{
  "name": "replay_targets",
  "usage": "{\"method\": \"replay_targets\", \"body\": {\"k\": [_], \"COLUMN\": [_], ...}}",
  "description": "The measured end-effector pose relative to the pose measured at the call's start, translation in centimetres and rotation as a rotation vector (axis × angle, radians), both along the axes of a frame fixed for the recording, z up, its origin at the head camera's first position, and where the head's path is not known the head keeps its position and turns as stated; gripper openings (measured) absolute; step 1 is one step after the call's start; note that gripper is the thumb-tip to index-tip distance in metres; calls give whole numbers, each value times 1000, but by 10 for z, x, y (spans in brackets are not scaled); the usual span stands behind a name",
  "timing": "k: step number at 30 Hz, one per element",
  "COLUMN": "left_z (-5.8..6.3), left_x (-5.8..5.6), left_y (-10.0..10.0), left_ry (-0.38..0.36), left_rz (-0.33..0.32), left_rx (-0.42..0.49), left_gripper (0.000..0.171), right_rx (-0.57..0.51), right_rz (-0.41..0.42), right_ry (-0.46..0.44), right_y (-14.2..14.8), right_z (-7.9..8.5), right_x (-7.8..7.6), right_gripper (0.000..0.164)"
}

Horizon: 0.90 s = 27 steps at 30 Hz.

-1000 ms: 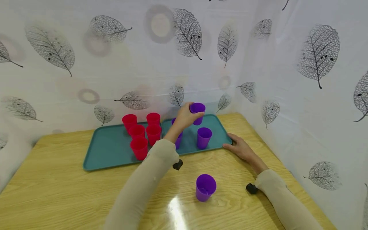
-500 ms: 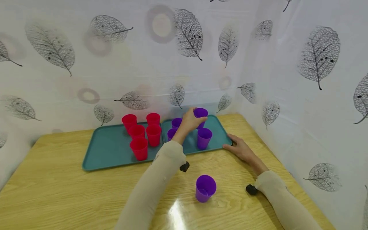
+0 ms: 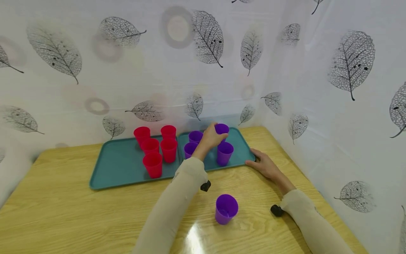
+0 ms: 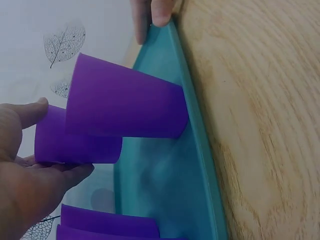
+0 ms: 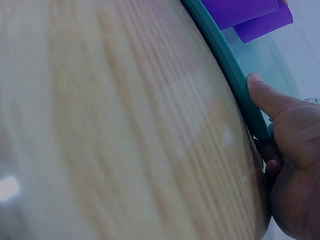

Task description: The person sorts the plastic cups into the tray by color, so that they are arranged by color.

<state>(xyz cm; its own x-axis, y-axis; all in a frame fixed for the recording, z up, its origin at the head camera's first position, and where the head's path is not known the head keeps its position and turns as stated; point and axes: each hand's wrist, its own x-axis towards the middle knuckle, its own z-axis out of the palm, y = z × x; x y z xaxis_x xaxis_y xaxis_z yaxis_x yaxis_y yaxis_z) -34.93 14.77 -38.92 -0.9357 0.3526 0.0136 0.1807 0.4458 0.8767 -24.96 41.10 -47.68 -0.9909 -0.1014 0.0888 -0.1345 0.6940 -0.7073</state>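
Note:
In the head view my left hand point(image 3: 210, 138) grips a purple cup point(image 3: 223, 128) by its side over the back of the right green tray point(image 3: 242, 151). The left wrist view shows thumb and fingers round that cup point(image 4: 75, 142), partly hidden behind a nearer purple cup point(image 4: 127, 100). This nearer cup point(image 3: 225, 154) stands upright at the tray's front. Two more purple cups stand on the tray's left side, partly behind my left arm. My right hand point(image 3: 264, 165) holds the tray's front right corner, with the thumb point(image 5: 267, 95) on the rim point(image 5: 232, 70) and fingers below it.
A second green tray point(image 3: 118, 167) adjoins on the left, with several red cups point(image 3: 153, 165) upright on its right half. One purple cup point(image 3: 226, 209) stands on the wooden table point(image 3: 79, 211) in front. A leaf-patterned curtain point(image 3: 152, 70) hangs behind and to the right.
My left hand has moved slightly right and then lowered with the purple cup toward the tray's back. Purple cups on the tray's left have come into sight. The right hand has stayed put.

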Motion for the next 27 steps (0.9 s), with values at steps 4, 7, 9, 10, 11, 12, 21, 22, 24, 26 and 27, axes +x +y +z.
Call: {"method": "replay_targets", "body": {"k": [4, 7, 9, 10, 11, 12, 21, 22, 24, 26, 27], "left_z": [-3, -5, -6, -7, -8, -8, -11, -12, -13, -13, -13], "left_x": [0, -1, -1, -2, -2, -2, -3, -3, -3, -2, -2], "left_y": [-1, -2, -3, -3, -2, -2, 0, 1, 1, 1, 1], "left_ry": [-23, -23, -20, -19, -22, -27, -51, -54, -61, -69, -73], "left_rz": [5, 10, 9, 8, 4, 1, 16, 19, 22, 26, 29], "left_rx": [18, 12, -1, -5, -8, -10, -2, -3, -3, 5, 9], "left_gripper": [75, 76, 76, 76, 76, 76, 78, 78, 78, 78, 78], "right_rx": [8, 13, 14, 13, 14, 14, 7, 6, 6, 9, 14], "right_rz": [4, 4, 4, 5, 5, 4, 3, 4, 3, 2, 3], "right_ry": [7, 12, 15, 16, 16, 16, 19, 19, 17, 14, 12], "right_y": [1, 1, 1, 2, 2, 2, 1, 1, 1, 1, 1], "right_z": [-1, -1, -2, -2, -2, -2, -1, -1, -1, -1, -1], "right_x": [1, 0, -1, -1, -2, -2, -1, 0, 0, 0, 0], "right_gripper": [77, 76, 76, 76, 76, 76, 77, 77, 77, 77, 77]}}
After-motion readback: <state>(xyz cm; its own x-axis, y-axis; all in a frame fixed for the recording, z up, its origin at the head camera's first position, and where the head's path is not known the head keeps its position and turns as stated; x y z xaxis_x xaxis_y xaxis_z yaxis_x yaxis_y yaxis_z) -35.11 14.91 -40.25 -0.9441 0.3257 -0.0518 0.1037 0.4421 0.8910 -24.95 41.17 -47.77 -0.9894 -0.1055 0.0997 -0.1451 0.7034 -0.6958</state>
